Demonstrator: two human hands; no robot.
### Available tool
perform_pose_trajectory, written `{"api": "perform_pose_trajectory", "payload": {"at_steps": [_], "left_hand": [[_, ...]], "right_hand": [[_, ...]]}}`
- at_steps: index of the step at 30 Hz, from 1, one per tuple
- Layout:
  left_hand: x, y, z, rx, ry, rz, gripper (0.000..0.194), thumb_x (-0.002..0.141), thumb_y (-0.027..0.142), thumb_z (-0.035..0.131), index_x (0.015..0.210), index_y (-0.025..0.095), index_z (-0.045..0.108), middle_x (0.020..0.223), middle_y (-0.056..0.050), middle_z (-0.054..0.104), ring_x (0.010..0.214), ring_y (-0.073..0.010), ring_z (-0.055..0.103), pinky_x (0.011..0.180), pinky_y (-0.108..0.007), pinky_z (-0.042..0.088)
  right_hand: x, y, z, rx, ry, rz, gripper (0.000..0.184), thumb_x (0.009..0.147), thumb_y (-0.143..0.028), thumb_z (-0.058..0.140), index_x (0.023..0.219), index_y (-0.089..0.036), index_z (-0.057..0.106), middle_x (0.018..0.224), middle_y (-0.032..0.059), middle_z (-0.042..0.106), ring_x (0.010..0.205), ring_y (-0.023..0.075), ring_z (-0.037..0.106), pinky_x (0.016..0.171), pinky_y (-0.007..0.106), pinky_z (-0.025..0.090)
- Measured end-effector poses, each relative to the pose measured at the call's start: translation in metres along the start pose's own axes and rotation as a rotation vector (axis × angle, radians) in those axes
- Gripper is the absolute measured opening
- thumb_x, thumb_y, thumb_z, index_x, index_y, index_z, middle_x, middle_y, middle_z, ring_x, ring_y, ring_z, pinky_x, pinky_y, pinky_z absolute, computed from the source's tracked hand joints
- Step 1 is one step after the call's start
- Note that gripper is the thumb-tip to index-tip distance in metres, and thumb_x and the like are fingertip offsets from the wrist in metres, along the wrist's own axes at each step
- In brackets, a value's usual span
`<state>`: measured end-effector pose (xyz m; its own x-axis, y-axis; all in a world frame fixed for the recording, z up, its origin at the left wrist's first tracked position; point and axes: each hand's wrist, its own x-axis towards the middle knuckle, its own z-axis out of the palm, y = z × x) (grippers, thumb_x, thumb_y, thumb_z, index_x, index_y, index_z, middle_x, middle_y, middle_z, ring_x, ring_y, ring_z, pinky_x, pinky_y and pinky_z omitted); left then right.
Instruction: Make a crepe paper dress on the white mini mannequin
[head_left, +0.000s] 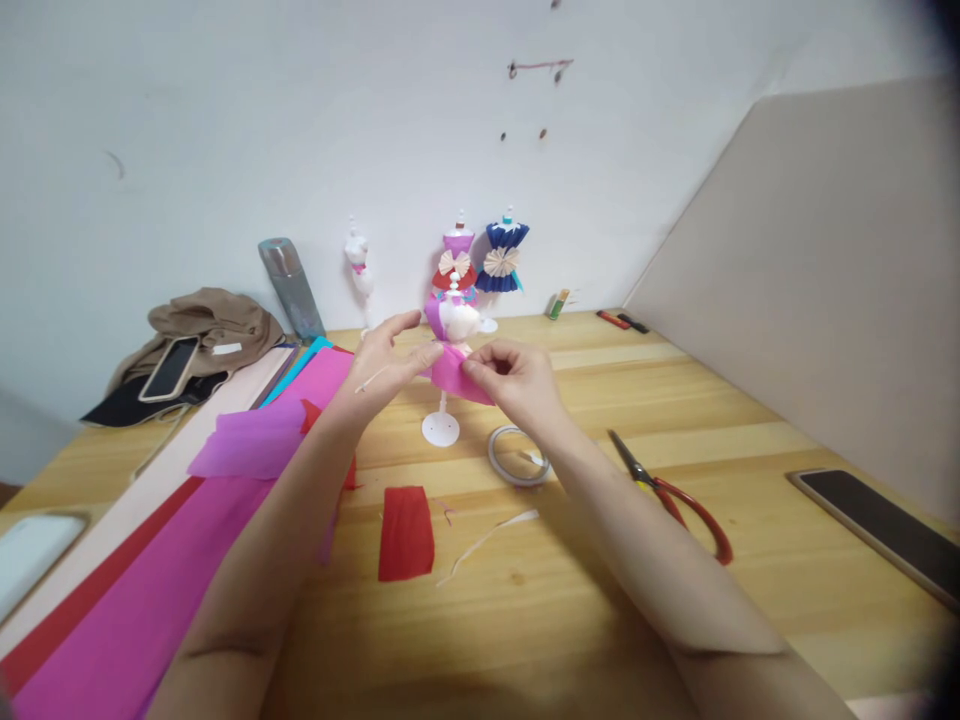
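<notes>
A small white dress-form mannequin [462, 320] stands on a round white base [440, 429], with purple crepe paper over one side of its bust. Bright pink crepe paper [454, 372] goes around its waist and hips. My right hand [517, 378] is closed, pinching the edge of this pink paper between thumb and fingers. On the other side my left hand [386, 355] has its fingers stretched apart, the thumb tip against the mannequin's waist. A thin white strip [370, 380] clings near my left wrist.
Right of the mannequin lie a tape roll [519, 456], red-handled scissors [667, 492] and a phone [877, 530]. A red paper piece [406, 533] lies in front. Coloured crepe sheets [150, 600] cover the left; a bottle [291, 288] and dressed mannequins [504, 258] stand behind.
</notes>
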<state>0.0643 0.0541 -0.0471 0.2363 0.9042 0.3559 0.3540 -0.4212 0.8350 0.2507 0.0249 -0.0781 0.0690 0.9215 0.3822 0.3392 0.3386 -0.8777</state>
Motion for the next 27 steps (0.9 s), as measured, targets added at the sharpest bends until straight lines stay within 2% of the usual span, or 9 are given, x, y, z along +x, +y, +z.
{"api": "perform_pose_trajectory", "payload": {"at_steps": [3, 7, 10, 15, 21, 24, 27], "left_hand": [[0.004, 0.001, 0.001, -0.087, -0.1, -0.018, 0.06, 0.075, 0.043, 0.074, 0.128, 0.016, 0.066, 0.139, -0.013, 0.065, 0.134, -0.0336, 0.056, 0.115, -0.049, 0.039], [0.008, 0.001, 0.006, -0.189, -0.179, -0.027, 0.06, 0.072, 0.041, 0.077, 0.123, 0.012, 0.066, 0.128, -0.015, 0.071, 0.121, -0.0339, 0.065, 0.106, -0.046, 0.048], [0.012, -0.001, 0.009, -0.2, -0.191, -0.048, 0.059, 0.069, 0.042, 0.078, 0.118, 0.01, 0.068, 0.119, -0.016, 0.074, 0.115, -0.0351, 0.067, 0.099, -0.046, 0.052], [0.018, -0.002, 0.015, -0.238, -0.206, -0.069, 0.051, 0.064, 0.041, 0.082, 0.106, 0.014, 0.072, 0.108, -0.013, 0.076, 0.108, -0.0342, 0.069, 0.094, -0.045, 0.055], [0.019, -0.002, 0.016, -0.322, -0.214, -0.115, 0.056, 0.063, 0.039, 0.086, 0.11, 0.013, 0.07, 0.116, -0.013, 0.075, 0.11, -0.0331, 0.068, 0.088, -0.041, 0.058], [0.019, -0.003, 0.015, -0.325, -0.21, -0.119, 0.057, 0.062, 0.044, 0.087, 0.109, 0.016, 0.071, 0.115, -0.011, 0.075, 0.11, -0.0321, 0.069, 0.087, -0.041, 0.058], [0.018, -0.001, 0.014, -0.322, -0.216, -0.117, 0.053, 0.066, 0.047, 0.084, 0.109, 0.019, 0.071, 0.117, -0.006, 0.075, 0.111, -0.0315, 0.068, 0.088, -0.042, 0.057]], "right_hand": [[0.001, 0.002, 0.0, 0.002, -0.004, 0.012, 0.021, 0.073, -0.036, 0.063, 0.061, -0.019, 0.06, 0.056, -0.0008, 0.052, 0.054, 0.0113, 0.042, 0.052, 0.026, 0.031], [0.0, -0.001, 0.0, -0.001, 0.0, 0.021, 0.02, 0.074, -0.033, 0.063, 0.061, -0.018, 0.06, 0.055, -0.0019, 0.051, 0.053, 0.0107, 0.041, 0.051, 0.026, 0.03], [0.001, -0.003, -0.001, 0.005, 0.003, 0.036, 0.018, 0.073, -0.031, 0.063, 0.06, -0.018, 0.06, 0.054, -0.0023, 0.051, 0.052, 0.0105, 0.041, 0.051, 0.026, 0.03], [0.002, -0.006, -0.002, 0.028, -0.006, 0.057, 0.018, 0.07, -0.032, 0.065, 0.059, -0.018, 0.061, 0.051, -0.0031, 0.049, 0.051, 0.0095, 0.038, 0.05, 0.025, 0.03], [0.003, -0.005, -0.006, 0.049, -0.04, 0.038, 0.023, 0.07, -0.038, 0.066, 0.061, -0.017, 0.065, 0.057, 0.0003, 0.058, 0.055, 0.0113, 0.044, 0.053, 0.026, 0.032], [0.004, -0.008, -0.015, 0.025, -0.013, 0.026, 0.025, 0.072, -0.04, 0.065, 0.063, -0.017, 0.067, 0.06, 0.0018, 0.062, 0.059, 0.0132, 0.049, 0.057, 0.028, 0.036], [0.005, -0.014, -0.031, -0.04, -0.003, 0.024, 0.023, 0.073, -0.038, 0.064, 0.061, -0.018, 0.066, 0.059, 0.0012, 0.061, 0.057, 0.013, 0.048, 0.057, 0.028, 0.036]]}}
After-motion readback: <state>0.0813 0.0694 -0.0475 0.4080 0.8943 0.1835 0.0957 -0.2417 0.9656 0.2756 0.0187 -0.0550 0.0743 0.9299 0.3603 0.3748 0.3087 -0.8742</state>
